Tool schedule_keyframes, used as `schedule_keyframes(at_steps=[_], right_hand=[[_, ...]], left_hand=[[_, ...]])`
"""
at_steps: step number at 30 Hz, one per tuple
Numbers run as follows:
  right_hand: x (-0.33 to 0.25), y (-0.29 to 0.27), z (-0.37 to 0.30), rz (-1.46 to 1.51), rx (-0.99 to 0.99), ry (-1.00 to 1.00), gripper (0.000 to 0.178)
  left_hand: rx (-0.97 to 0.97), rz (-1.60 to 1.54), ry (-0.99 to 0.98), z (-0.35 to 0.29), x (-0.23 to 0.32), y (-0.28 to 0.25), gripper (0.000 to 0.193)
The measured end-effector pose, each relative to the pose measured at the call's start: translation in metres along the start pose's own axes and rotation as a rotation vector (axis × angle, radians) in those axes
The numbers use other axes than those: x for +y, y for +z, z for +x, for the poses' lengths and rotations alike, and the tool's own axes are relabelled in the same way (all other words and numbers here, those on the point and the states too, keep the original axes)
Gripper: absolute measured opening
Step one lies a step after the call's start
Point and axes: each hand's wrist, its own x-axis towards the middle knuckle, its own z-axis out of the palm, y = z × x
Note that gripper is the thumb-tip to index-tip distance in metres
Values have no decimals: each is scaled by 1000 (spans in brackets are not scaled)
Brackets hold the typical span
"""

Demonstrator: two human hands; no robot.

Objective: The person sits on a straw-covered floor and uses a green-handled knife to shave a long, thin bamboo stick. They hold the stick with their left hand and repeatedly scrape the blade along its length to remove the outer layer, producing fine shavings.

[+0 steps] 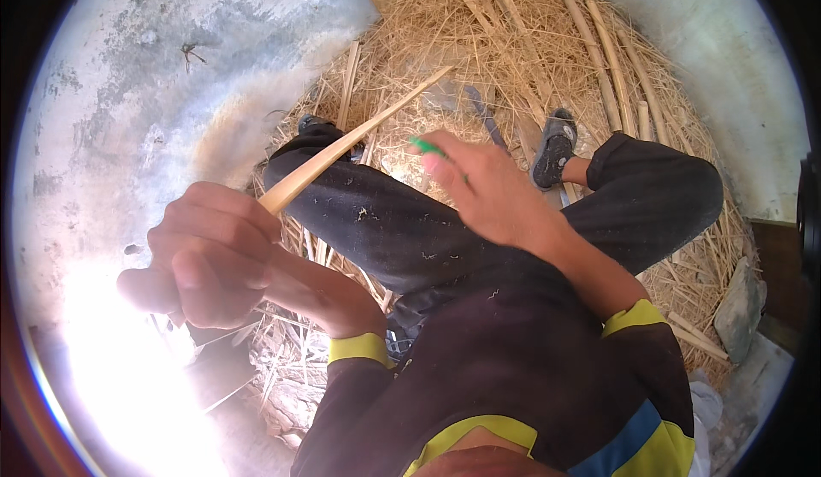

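My left hand is closed around the thick end of a pale, split wooden strip, perhaps bamboo. The strip tapers away up and to the right, over my dark trouser leg. My right hand is closed, with a small green piece showing past its thumb and forefinger. What this green piece belongs to is hidden by the hand. The right hand is to the right of the strip and apart from it. Beyond it, a dark, narrow, blade-like piece lies among the shavings.
Straw-like shavings cover the ground around my feet. Long split poles lie at the far right. Pale walls stand on the left and far right. A grey stone is at the right. Strong glare whitens the lower left.
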Motion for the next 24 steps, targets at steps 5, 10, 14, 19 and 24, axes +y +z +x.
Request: schedule_keyframes(at_steps=[5, 10, 14, 19, 24], right_hand=[[-15, 21, -14, 28, -71, -106, 25], [-7, 39, -10, -68, -11, -10, 25], [-1, 40, -4, -173, 10, 118, 25], [10, 33, -2, -66, 0, 77, 27], [13, 44, 6, -105, -7, 134, 29]], left_hand=[[53, -36, 19, 5, -9, 9, 24], [146, -8, 48, 6, -11, 22, 24], [125, 31, 9, 8, -9, 30, 24], [51, -26, -26, 11, -13, 25, 23], [153, 14, 3, 9, -13, 22, 22]])
